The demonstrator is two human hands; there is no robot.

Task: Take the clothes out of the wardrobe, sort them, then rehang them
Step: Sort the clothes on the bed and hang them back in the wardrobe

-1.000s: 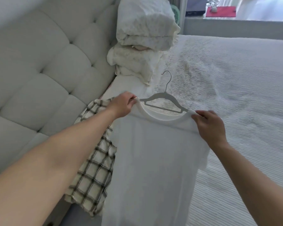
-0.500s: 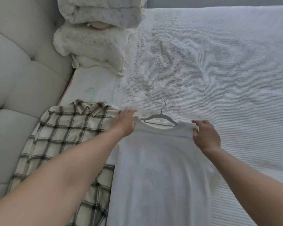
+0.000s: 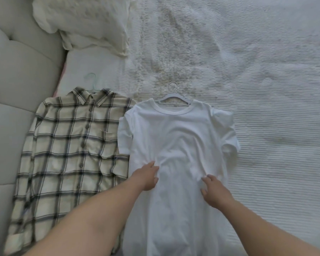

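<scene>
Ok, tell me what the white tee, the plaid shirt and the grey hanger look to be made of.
White tee: soft matte knit, probably cotton jersey; it drapes, wrinkling under the hands.
Plaid shirt: thin woven cloth, cream with dark checks; buttoned, collared, lying limp. Fibre unclear.
Grey hanger: matte body, plastic or flocked, I cannot tell which; its hook glints like metal.

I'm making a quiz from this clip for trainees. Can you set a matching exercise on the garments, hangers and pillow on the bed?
Things:
1. white T-shirt
2. plaid shirt
3. grey hanger
4. pillow

States:
a. beside the headboard, buttoned
b. hook sticking out above a round neckline
c. under both hands
d. crumpled at the top of the bed

Pairs: 1-c, 2-a, 3-b, 4-d. The left hand and right hand press the T-shirt.
</scene>
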